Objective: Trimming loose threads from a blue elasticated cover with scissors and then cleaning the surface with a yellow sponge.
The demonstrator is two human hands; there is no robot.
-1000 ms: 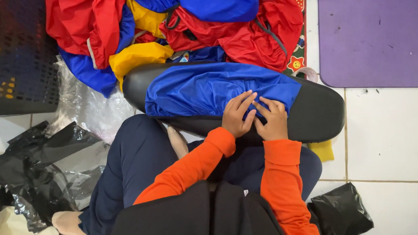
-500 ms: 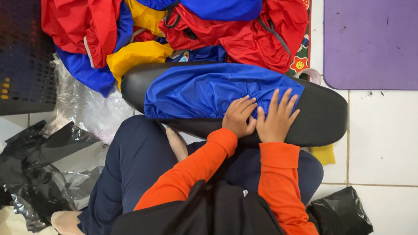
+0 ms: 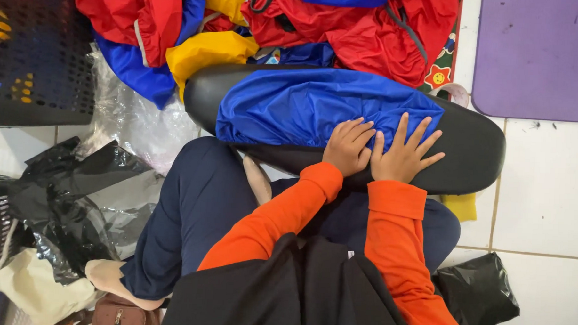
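Note:
A folded blue fabric piece lies on a long black padded seat resting across my lap. My left hand sits on the fabric's near edge with fingers curled against it. My right hand lies flat beside it with fingers spread, pressing the fabric's right end onto the seat. Both arms wear orange sleeves. Neither hand lifts anything.
A heap of red, blue and yellow garments lies beyond the seat. A black perforated crate stands at the left, crumpled black and clear plastic bags below it. A purple mat covers the white tiled floor at top right.
My right hand opened from a curled grip and spread flat on the fabric. Both hands stayed at the fabric's right end.

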